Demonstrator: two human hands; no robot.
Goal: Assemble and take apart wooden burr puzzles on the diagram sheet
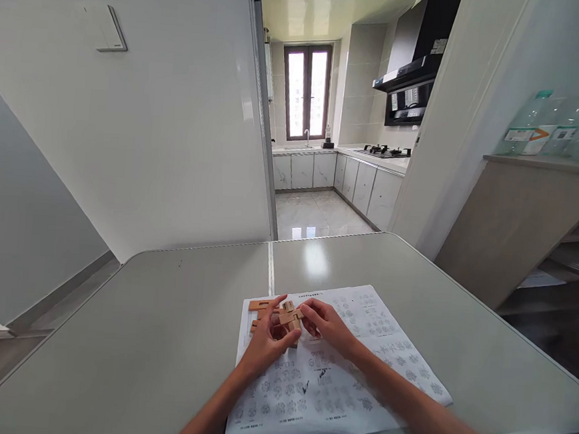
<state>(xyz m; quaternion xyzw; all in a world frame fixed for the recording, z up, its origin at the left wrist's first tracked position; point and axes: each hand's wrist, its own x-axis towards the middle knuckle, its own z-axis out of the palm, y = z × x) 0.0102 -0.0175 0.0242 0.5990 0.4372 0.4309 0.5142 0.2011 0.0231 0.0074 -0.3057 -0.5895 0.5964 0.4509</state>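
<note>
A partly joined wooden burr puzzle [290, 317] of light interlocking blocks is held between my hands, over a printed sheet [356, 389]. My left hand [266, 341] grips it from the left, thumb at the near side and the index finger stretched out past it. On the other side, my right hand [322, 321] pinches a block of it between thumb and fingertips. Beside and partly behind my left hand, loose notched wooden pieces [258, 305] lie on the sheet. My left fingers cover some of them. The sheet carries rows of small line drawings of assembled shapes.
The grey table [169, 341] has a metal seam [270, 269] running across its middle. Past its far edge, a doorway opens to a kitchen with white cabinets [303, 170]. Plastic bottles [527, 122] stand on a wooden shelf unit [490, 213] at the right.
</note>
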